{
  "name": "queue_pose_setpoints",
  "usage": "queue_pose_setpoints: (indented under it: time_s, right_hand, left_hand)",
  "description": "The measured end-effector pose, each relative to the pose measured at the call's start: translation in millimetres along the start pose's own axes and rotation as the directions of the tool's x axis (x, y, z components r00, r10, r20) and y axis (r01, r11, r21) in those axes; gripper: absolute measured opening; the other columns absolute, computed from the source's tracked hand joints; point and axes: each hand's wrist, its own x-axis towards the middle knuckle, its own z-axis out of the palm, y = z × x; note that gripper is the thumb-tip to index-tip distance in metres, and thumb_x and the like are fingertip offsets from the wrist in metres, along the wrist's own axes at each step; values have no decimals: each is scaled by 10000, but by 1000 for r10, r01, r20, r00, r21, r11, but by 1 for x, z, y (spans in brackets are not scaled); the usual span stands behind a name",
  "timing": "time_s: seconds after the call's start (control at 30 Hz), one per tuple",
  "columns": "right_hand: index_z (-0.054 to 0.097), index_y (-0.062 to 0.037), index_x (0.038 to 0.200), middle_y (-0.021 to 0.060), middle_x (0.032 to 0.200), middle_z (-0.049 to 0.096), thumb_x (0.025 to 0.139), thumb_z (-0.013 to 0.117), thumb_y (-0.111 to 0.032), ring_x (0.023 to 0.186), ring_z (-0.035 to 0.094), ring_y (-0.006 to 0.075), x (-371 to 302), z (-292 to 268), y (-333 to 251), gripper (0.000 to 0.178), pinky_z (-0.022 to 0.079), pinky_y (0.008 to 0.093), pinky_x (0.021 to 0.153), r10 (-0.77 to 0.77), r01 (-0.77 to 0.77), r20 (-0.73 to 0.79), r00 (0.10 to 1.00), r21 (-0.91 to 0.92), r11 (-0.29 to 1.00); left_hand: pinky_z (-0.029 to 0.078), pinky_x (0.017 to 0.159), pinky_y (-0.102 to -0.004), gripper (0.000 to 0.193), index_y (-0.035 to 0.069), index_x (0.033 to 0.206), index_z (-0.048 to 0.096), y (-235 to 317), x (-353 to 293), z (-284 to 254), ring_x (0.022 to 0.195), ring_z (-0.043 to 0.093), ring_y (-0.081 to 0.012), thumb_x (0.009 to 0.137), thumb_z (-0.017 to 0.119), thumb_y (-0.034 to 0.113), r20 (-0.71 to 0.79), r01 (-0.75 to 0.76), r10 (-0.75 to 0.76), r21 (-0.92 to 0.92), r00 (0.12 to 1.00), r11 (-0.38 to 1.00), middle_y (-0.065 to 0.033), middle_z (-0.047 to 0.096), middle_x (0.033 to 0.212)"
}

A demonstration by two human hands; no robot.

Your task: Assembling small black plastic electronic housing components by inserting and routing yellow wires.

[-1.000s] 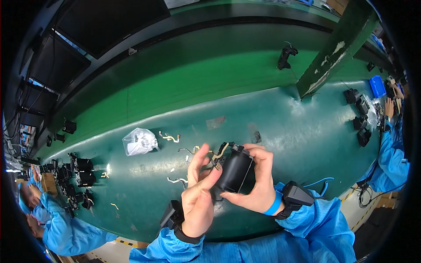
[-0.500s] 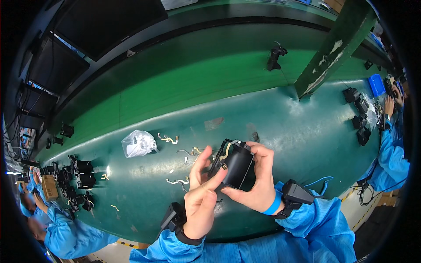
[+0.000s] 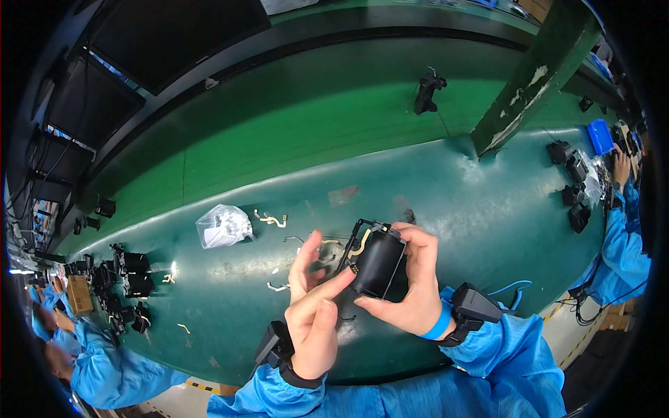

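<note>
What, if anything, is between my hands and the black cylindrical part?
A tan flex cable: its end lies at a fingertip of the left hand, beside the black part. Nothing visible separates the right hand from that part.

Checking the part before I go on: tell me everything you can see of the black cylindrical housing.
The black cylindrical housing has a smooth, plastic-looking body, a thin black frame at its left and a tan flex cable curving down between them. It is held above the green table, its top tilted right. The right hand grips it, thumb at the lower end, fingers at the upper right; the left hand seems to touch the cable's dark end. Its underside is hidden.
</note>
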Motion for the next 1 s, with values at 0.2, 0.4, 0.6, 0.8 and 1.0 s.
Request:
queue_pose_setpoints:
  time_s: [0.2,0.4,0.6,0.8,1.0]
  right_hand:
    - [315,-70,1232,174,1223,446,593,882,-118,1083,484,261,0,-1,-1,856,398,374,888,-15,15,21,1000,-15,1000]
    - [316,-73,1227,174,1222,447,599,884,-128,1075,488,260,-1,-1,-1,848,399,373,892,-5,4,17,1000,12,1000]
    - [315,-71,1232,176,1233,444,601,884,-134,1095,482,263,-1,-1,0,851,399,373,899,-15,15,20,1000,12,1000]
    - [311,-64,1252,175,1251,442,617,874,-123,1125,475,263,0,-1,1,850,401,383,916,13,-16,65,998,41,999]
    - [322,-62,1257,171,1260,445,630,864,-99,1152,472,271,0,2,2,830,408,373,912,-33,24,80,996,117,993]
  left_hand:
    - [262,1067,-479,424,110,1112,730,2,-1,-2,1360,311,-364,966,483,422,-52,-31,38,131,998,991,-205,313,1518]
    - [279,1046,-477,420,122,1117,731,1,-1,-4,1357,311,-364,969,478,423,-56,-70,86,234,995,970,-233,306,1515]
    - [289,1035,-469,422,116,1111,733,3,0,-4,1359,321,-363,971,478,422,-39,-68,83,287,996,955,-240,326,1503]
    - [292,1035,-461,430,89,1065,740,4,2,-2,1364,336,-324,966,494,427,-46,-20,30,192,999,981,-209,368,1483]
    - [329,1049,-431,247,33,1001,712,-4,2,2,1300,428,-292,924,604,241,-138,-30,-2,-226,990,974,-199,488,1380]
